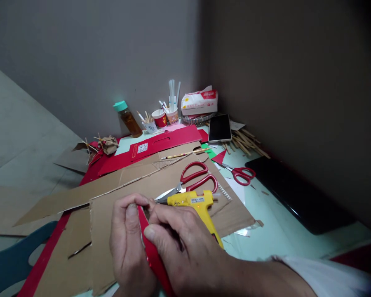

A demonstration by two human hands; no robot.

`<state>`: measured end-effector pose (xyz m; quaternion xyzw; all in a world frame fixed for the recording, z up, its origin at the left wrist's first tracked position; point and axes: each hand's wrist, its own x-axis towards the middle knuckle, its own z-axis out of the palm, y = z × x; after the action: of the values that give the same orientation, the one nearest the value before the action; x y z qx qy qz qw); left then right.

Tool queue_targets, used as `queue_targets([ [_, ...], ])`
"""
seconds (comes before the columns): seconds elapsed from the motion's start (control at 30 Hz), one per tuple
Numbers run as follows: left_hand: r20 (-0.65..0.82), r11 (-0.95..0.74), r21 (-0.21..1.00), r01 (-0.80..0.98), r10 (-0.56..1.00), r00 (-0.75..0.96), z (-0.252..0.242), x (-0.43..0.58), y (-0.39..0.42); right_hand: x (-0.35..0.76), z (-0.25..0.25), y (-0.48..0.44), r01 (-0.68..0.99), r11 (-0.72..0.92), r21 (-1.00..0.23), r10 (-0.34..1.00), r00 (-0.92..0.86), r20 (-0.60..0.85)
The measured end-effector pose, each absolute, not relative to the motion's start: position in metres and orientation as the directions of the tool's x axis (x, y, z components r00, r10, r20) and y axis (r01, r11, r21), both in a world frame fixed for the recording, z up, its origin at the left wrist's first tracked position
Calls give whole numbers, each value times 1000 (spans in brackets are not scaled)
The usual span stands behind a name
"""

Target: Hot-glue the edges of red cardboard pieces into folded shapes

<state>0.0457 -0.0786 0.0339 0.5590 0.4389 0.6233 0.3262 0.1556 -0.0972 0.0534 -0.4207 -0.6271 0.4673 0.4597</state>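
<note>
A strip of red card (pixel 153 255) with a pale torn edge runs between my two hands. My left hand (pixel 128 235) closes on its left side, thumb pressed near the top end. From the right, my right hand (pixel 182 239) pinches the same strip between thumb and curled fingers. Just beyond my fingers lies a yellow glue gun (pixel 200 202) with a small orange light on its body. Large red-handled scissors (pixel 191 179) lie behind it, their blades partly hidden. Both rest on brown cardboard sheets (pixel 136 181).
Smaller red scissors (pixel 239 173), a phone (pixel 220 128) and a black slab (pixel 297 194) lie to the right. Wooden sticks (pixel 245 142), a tissue pack (pixel 199 101), paper cups (pixel 160 119) and a bottle (pixel 130 119) stand or lie along the walls. A teal chair (pixel 15 255) is at lower left.
</note>
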Motion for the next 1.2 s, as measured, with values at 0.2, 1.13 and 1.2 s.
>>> queue_targets([
  [0.2,413,-401,910,106,895,-165,33,43,-78,155,52,-98,133,180,-975,969,-194,153],
  [1.13,271,-275,961,-13,954,-130,31,44,-75,155,49,-94,51,138,-989,977,-171,127],
  [1.2,235,-248,967,-64,958,-166,33,46,-75,156,49,-93,27,126,-992,977,-175,119],
])
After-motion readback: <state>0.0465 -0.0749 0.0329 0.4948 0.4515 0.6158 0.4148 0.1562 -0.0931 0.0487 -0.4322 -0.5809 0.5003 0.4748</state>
